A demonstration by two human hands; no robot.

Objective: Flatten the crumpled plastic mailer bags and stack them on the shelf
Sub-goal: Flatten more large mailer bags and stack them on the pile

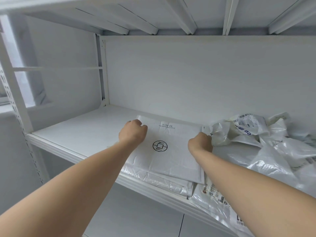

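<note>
Nearest us, two bare forearms reach in from the bottom, up and over the front lip of the white shelf (pixel 82 134). Right at that lip sits the stack (pixel 162 178) of flattened bags, wrinkled plastic layers showing under one another, and at its right a printed bag (pixel 210 194) sags over the edge.

On top of the stack lies the top mailer (pixel 174 159), white and flat, with a black round logo (pixel 159 145) in the middle and small print near its far edge. The left hand (pixel 133 132) is curled over the mailer's far left corner, knuckles up, gripping it. The right hand (pixel 201 141) is balled at the mailer's right edge, holding there, with its fingertips hidden behind the knuckles.

Just beside that right hand, the crumpled bags (pixel 253 132) are heaped on the right of the shelf, clear and white plastic with labels and blue lettering, spreading toward the near right.

To the left, the shelf board is bare white, with a perforated upright (pixel 15 93) at the frame's left side. Beyond it all is a plain pale back wall (pixel 188 74), and overhead the ribbed underside of the upper shelf (pixel 153 14).
</note>
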